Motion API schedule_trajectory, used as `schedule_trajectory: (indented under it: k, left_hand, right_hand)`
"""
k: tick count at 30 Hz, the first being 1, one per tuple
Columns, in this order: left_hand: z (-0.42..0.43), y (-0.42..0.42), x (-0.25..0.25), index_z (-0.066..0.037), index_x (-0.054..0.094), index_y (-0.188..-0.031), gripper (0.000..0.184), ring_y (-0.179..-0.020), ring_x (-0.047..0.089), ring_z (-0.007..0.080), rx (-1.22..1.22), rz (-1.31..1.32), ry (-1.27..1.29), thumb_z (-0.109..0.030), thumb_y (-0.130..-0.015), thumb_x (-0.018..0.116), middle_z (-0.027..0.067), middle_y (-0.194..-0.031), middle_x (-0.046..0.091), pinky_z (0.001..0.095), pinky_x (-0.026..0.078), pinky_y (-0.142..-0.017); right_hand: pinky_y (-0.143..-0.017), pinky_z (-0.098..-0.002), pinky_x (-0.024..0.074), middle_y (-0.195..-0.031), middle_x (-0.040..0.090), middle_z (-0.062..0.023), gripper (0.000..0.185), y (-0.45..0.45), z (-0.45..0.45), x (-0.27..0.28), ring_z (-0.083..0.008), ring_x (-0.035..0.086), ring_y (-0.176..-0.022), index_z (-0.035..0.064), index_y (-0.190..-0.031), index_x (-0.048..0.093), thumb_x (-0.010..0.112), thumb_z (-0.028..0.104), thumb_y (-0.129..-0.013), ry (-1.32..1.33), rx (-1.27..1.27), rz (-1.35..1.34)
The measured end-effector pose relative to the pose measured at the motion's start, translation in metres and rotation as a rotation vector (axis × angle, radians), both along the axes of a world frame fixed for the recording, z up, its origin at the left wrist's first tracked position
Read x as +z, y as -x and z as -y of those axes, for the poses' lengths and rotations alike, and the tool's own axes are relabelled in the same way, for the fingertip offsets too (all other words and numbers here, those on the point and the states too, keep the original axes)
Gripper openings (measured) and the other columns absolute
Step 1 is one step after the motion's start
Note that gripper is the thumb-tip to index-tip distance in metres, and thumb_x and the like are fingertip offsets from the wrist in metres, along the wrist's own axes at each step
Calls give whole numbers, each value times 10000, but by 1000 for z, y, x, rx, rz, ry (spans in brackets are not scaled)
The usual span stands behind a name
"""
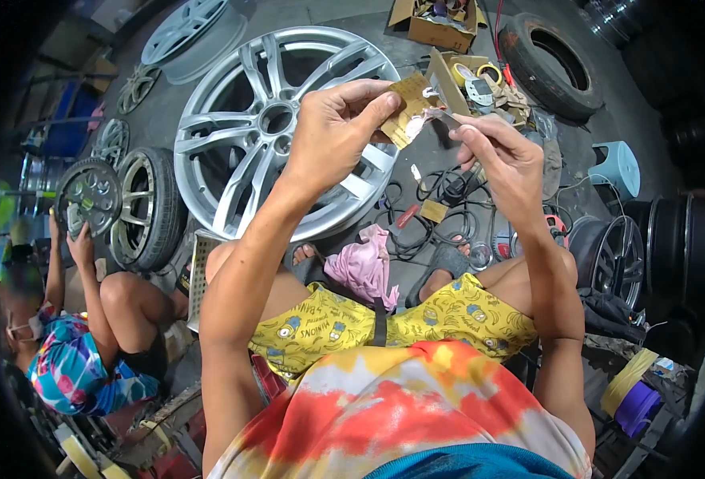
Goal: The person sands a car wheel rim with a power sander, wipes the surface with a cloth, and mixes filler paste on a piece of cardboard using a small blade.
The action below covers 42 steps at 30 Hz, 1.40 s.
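My left hand (336, 132) pinches a yellow-brown piece of card (404, 97) with faint print, held up in front of me. White paste (415, 126) is smeared on the card's lower right part. My right hand (503, 156) grips a small thin metal blade (447, 118) between thumb and fingers, its tip at the paste; its handle is hidden in the fingers. Behind my hands is a large silver alloy wheel rim (241, 128), lying face up. A pink cloth (360, 263) is between my feet.
Cables (448, 231), a red-handled tool (407, 215) and another card piece (432, 211) lie on the floor. A cardboard box (448, 76) holds tape rolls. A tyre (550, 65) and light-blue stool (614, 169) are at right. A co-worker (89, 351) sits at left, handling a dark wheel (89, 195).
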<state>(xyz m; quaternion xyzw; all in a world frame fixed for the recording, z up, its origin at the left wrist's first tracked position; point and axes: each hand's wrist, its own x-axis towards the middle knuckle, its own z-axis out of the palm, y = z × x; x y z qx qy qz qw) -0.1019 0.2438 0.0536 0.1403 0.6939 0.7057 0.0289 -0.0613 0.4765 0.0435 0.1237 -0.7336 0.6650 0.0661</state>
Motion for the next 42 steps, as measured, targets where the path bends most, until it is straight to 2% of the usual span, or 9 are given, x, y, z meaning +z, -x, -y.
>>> schedule_trajectory:
  k: [13, 16, 19, 22, 36, 38, 39, 41, 42]
  left_hand:
    - [-1, -3, 2, 30, 705, -1196, 315, -864, 721, 142, -35, 70, -14, -206, -988, 696, 106, -1011, 749, 288, 611, -756]
    - [0, 1, -1, 38, 723, -1150, 276, -787, 713, 128, 55, 18, -34, -184, -989, 690, 101, -911, 753, 261, 610, -690]
    - [2, 1, -2, 46, 712, -1156, 293, -800, 712, 123, 28, 98, -65, -188, -980, 702, 103, -935, 750, 252, 613, -695]
    - [-1, 0, -1, 37, 680, -1213, 336, -909, 729, 163, -101, 324, -251, -196, -973, 710, 125, -1065, 734, 287, 617, -787]
    - [7, 6, 0, 45, 680, -1203, 332, -892, 716, 142, 2, 297, -242, -197, -977, 704, 105, -1041, 728, 273, 617, -788]
    - [9, 9, -1, 47, 685, -1198, 326, -886, 716, 144, 5, 258, -206, -197, -982, 699, 108, -1031, 731, 282, 616, -787]
    - [9, 9, -1, 50, 690, -1192, 322, -879, 716, 147, 7, 220, -169, -197, -986, 694, 110, -1022, 734, 290, 615, -786]
    - [3, 2, 1, 42, 696, -1188, 319, -875, 712, 140, -4, 210, -170, -203, -984, 699, 105, -1017, 736, 287, 613, -781]
    - [-1, -3, 3, 33, 703, -1184, 317, -870, 708, 134, -11, 197, -169, -210, -981, 704, 99, -1012, 738, 284, 610, -776]
  right_hand:
    - [-631, -235, 551, -920, 728, -92, 216, -6, 7, -10, -92, 641, -712, -32, -1121, 726, 669, 138, -1001, 127, 179, 259]
    - [-639, -236, 548, -940, 724, -88, 216, -8, 9, -7, -93, 643, -729, -37, -1138, 720, 678, 115, -991, 124, 216, 292]
    - [-654, -240, 548, -984, 711, -87, 194, -5, 12, -6, -91, 648, -769, -41, -1122, 727, 694, 78, -973, 137, 108, -23]
    - [-704, -251, 560, -1021, 694, -114, 228, 4, 12, -7, -146, 688, -845, 11, -1087, 765, 771, -14, -861, -313, -87, -587]
    - [-676, -277, 537, -950, 696, -90, 223, -5, 6, -7, -145, 683, -797, 21, -1061, 776, 770, -25, -843, -365, -5, -497]
    - [-658, -270, 544, -934, 712, -95, 186, -9, 3, -9, -135, 679, -754, -12, -1094, 745, 736, 25, -912, -196, 14, -182]
    - [-658, -270, 544, -934, 712, -95, 186, -9, 5, -8, -135, 679, -754, -12, -1094, 745, 736, 25, -912, -196, 14, -181]
    - [-642, -260, 564, -936, 720, -107, 194, -10, 10, -3, -125, 677, -725, -43, -1122, 701, 691, 85, -976, 260, 27, 107]
    - [-642, -260, 564, -936, 720, -107, 194, -10, 11, -5, -125, 677, -725, -43, -1122, 701, 691, 85, -976, 261, 19, 108]
